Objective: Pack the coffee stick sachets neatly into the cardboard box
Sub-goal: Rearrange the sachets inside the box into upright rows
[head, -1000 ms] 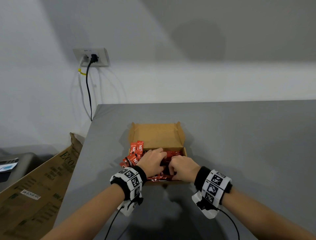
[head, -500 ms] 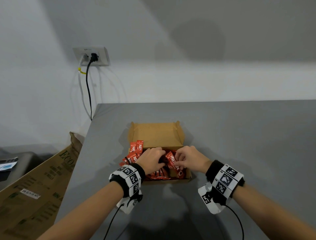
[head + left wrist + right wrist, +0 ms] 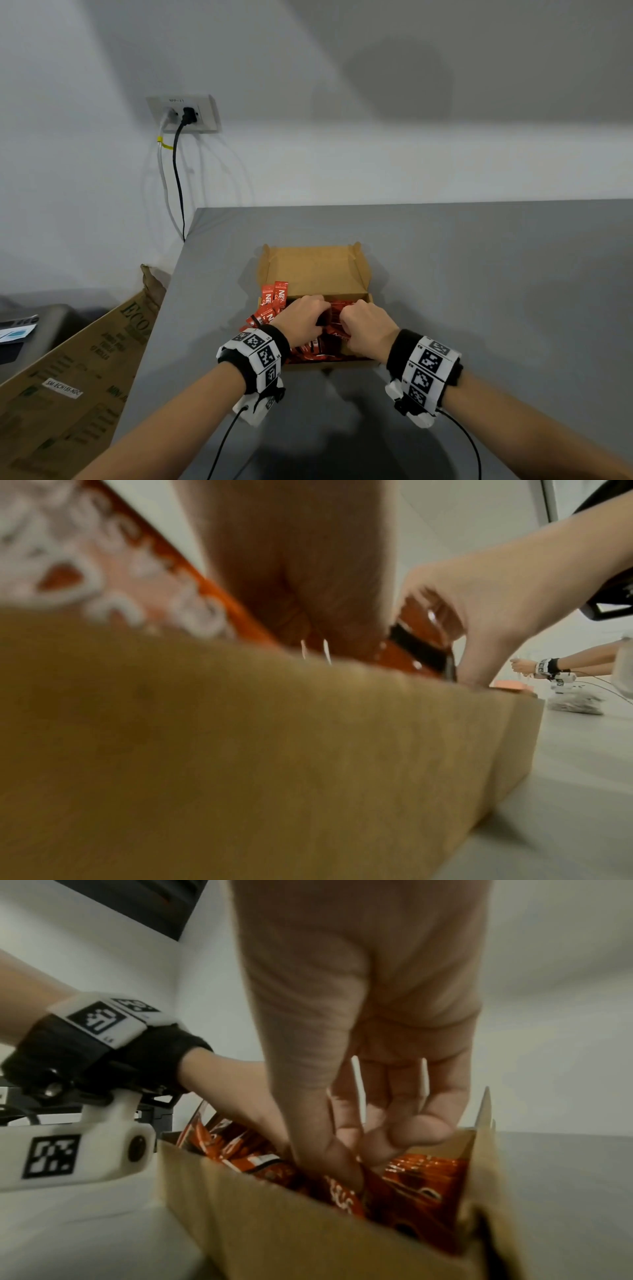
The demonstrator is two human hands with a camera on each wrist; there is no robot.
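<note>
An open cardboard box point(image 3: 315, 270) stands on the grey table point(image 3: 479, 274) with its lid folded back. Red coffee stick sachets point(image 3: 274, 301) fill it, and several poke up over its left wall. Both hands are inside the box, close together. My left hand point(image 3: 301, 322) curls its fingers round sachets near the left side. My right hand point(image 3: 363, 325) reaches down, and in the right wrist view its thumb and fingers pinch a sachet point(image 3: 342, 1199) behind the box front wall point(image 3: 291, 1231). The left wrist view is blurred, showing the box wall point(image 3: 240, 750) and a sachet point(image 3: 103, 569).
The table's left edge runs close to the box. Beyond it a large printed carton point(image 3: 68, 377) leans on the floor side. A wall socket point(image 3: 185, 114) with two cables hangs behind. Another person's banded hand point(image 3: 534, 666) shows far off in the left wrist view.
My right hand went from the box's front to its right rear with a sachet, then back beside the left hand in the middle. The left hand barely moved.
</note>
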